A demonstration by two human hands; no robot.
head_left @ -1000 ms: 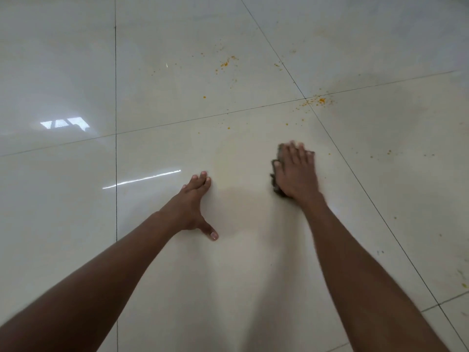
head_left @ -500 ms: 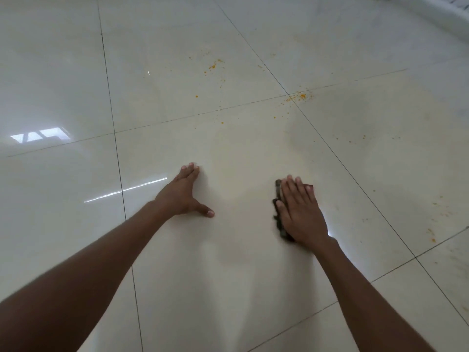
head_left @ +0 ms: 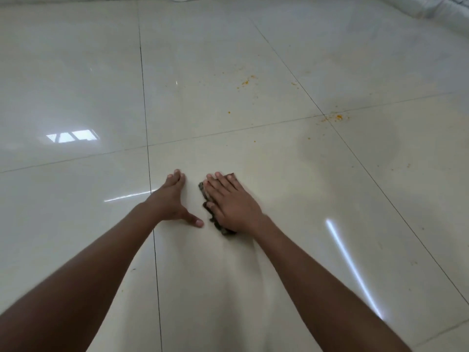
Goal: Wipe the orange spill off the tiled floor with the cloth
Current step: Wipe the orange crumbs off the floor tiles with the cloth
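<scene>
Right hand (head_left: 232, 203) flat, pressing the dark cloth (head_left: 215, 222), left hand (head_left: 172, 196) splayed on the tiled floor (head_left: 76, 85), orange crumbs (head_left: 335, 117) ahead unwiped

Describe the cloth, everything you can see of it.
The cloth is a small, dark, grey-brown rag, crumpled and soft-looking, lying flat on the glossy tiled floor. The right hand presses on it with straight fingers and hides most of it; only a ragged edge shows along the hand's left side, plus a corner past the fingertips. It lies just right of the left hand, apart from it, well short of the orange specks.
</scene>
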